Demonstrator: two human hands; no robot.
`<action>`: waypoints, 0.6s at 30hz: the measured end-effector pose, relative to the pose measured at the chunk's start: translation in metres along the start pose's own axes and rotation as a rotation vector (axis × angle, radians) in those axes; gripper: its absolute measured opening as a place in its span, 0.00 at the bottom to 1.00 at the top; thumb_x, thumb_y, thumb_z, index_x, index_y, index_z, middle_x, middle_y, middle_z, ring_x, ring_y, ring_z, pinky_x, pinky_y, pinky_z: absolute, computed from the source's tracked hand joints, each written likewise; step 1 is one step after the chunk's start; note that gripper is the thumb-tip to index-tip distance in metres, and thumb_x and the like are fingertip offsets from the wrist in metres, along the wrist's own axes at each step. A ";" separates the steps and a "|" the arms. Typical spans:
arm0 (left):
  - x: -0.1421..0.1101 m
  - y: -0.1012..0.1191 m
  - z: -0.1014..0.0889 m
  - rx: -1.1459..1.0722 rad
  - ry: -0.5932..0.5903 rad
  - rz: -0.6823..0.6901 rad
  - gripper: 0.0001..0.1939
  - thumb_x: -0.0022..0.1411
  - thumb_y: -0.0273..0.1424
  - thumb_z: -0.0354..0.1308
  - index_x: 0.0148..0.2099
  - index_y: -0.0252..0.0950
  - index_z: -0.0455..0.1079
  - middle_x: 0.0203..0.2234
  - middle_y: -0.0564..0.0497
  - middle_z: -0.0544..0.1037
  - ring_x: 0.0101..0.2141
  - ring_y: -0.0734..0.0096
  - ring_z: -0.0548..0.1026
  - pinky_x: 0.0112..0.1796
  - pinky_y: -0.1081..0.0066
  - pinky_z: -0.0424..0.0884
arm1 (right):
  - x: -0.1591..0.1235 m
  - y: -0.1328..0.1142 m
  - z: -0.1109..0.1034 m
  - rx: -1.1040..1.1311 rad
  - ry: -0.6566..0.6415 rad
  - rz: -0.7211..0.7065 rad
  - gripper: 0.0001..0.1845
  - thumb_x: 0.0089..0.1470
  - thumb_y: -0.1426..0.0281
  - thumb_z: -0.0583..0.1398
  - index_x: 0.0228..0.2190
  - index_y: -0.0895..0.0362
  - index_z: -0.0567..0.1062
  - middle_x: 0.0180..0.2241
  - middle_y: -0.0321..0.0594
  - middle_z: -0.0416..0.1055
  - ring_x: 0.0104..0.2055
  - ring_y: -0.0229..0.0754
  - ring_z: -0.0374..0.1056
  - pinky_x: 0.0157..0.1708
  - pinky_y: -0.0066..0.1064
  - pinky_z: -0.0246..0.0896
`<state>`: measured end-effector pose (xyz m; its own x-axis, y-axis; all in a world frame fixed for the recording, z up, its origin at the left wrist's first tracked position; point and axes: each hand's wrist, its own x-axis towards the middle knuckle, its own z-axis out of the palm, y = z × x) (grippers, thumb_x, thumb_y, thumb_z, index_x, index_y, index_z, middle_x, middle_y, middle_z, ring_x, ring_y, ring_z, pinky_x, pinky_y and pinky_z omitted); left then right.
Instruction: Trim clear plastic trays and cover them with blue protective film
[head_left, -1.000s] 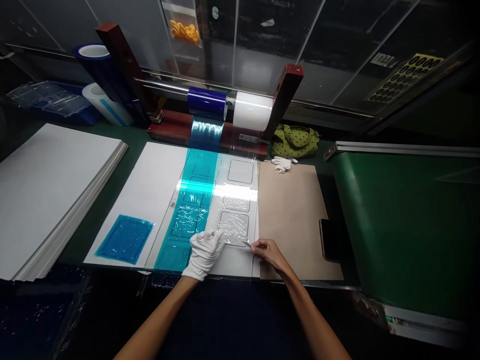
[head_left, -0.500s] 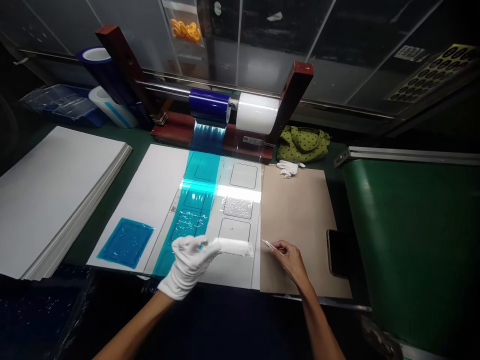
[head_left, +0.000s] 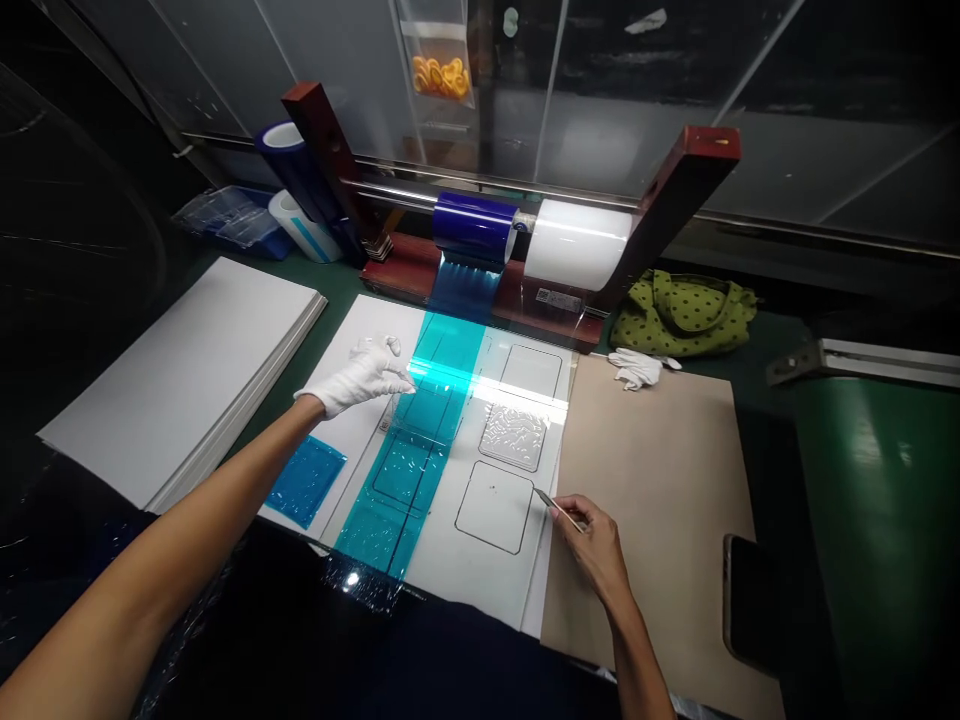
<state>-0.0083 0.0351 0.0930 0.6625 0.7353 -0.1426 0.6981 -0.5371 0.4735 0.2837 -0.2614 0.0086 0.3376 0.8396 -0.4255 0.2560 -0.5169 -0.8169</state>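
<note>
My left hand (head_left: pixel 356 378), in a white glove, is over the left edge of the blue film strip (head_left: pixel 457 350). Its thumb and fingers are bent around the edge of what looks like a thin clear sheet (head_left: pixel 427 425), faint against the film. My bare right hand (head_left: pixel 592 545) grips a slim craft knife (head_left: pixel 568 515), blade pointing left at a rounded square outline (head_left: pixel 495 507) on the white board (head_left: pixel 457 570). A wrinkled clear film square (head_left: pixel 514 435) covers the outline above. A blue film-covered piece (head_left: pixel 307 483) lies at the board's left.
Behind the board, a red wooden stand (head_left: pixel 409 262) carries a blue film roll (head_left: pixel 474 227) and a white roll (head_left: pixel 577 243). Paper stacks (head_left: pixel 195 370) lie left. On the right are brown cardboard (head_left: pixel 652 470), a phone (head_left: pixel 750 605), a loose glove (head_left: pixel 637 368) and a green bag (head_left: pixel 686 315).
My left hand has moved up and left from the lower board to the blue strip, taking the clear sheet along. The knife blade now reaches the lower outline's edge. The view has shifted.
</note>
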 end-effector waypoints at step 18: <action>0.037 -0.026 0.012 -0.009 -0.098 -0.234 0.39 0.43 0.55 0.63 0.55 0.41 0.68 0.46 0.44 0.65 0.47 0.54 0.63 0.48 0.55 0.62 | 0.020 -0.007 -0.005 0.029 -0.031 0.000 0.19 0.51 0.56 0.57 0.38 0.56 0.73 0.41 0.47 0.72 0.43 0.48 0.69 0.42 0.35 0.66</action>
<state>0.0015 0.0711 0.0651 0.5064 0.7956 -0.3326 0.8335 -0.3528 0.4252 0.2934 -0.2420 0.0080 0.3089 0.8447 -0.4371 0.2293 -0.5122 -0.8277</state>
